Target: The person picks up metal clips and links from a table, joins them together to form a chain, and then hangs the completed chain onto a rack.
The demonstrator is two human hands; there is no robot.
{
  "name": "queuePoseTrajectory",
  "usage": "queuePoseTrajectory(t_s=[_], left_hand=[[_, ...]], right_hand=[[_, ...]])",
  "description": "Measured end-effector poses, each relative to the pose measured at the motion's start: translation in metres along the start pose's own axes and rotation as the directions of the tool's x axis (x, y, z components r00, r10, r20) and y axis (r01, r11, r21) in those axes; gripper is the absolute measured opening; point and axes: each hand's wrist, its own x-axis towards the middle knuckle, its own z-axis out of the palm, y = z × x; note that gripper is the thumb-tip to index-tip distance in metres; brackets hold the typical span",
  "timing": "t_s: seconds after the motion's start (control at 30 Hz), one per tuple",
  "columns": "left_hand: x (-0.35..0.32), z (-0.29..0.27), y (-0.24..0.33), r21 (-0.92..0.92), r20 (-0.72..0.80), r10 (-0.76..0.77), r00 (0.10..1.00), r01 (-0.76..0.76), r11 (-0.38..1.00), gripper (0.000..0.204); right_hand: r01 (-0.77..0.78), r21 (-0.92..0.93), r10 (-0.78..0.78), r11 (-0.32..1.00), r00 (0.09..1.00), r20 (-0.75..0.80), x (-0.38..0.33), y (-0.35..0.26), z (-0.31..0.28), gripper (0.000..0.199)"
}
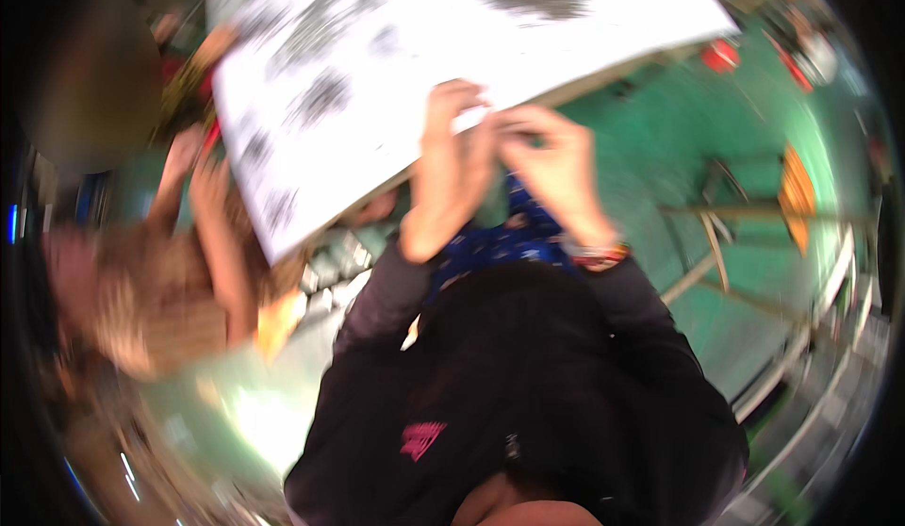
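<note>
Fingers of the left hand [447, 177] and right hand [558, 156] are curled close together at the near edge of a white tabletop [377, 144] strewn with dark clumps [325, 97]. A white sliver [468, 119] is seen between the left fingers; whether anything is gripped cannot be told through blur.

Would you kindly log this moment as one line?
left hand, right hand: fingers close together, grip unclear (blur) | white table: blurred dark patches on top | co-worker's hands: left of table
</note>
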Motion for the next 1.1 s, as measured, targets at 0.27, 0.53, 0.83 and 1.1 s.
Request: queuePoseTrajectory(t_s=[0.27,0.53,0.83,1.1], left_hand=[[0.054,0.028,0.098,-0.215,-0.005,0.081,0.997,-0.08,0.973,0.01],[0.078,0.047,0.143,-0.523,-0.042,0.265,0.963,-0.247,0.816,0.018],[0.048,0.085,0.044,-0.188,0.772,-0.1,0.628,0.377,0.907,0.012],[-0.001,0.125,-0.162,0.264,0.926,-0.346,0.148,0.399,0.878,0.016]], right_hand=[[0.649,-0.112,-0.654,0.753,0.718,-0.237,0.023,-0.065,-0.054,0.02],[0.72,-0.263,-0.742,0.643,0.5,-0.445,-0.006,-0.137,-0.128,0.015],[0.512,-0.461,-0.676,0.725,0.399,-0.62,-0.073,-0.219,-0.253,0.014],[0.288,-0.705,-0.755,0.649,0.131,-0.642,-0.161,-0.286,-0.393,0.016]])
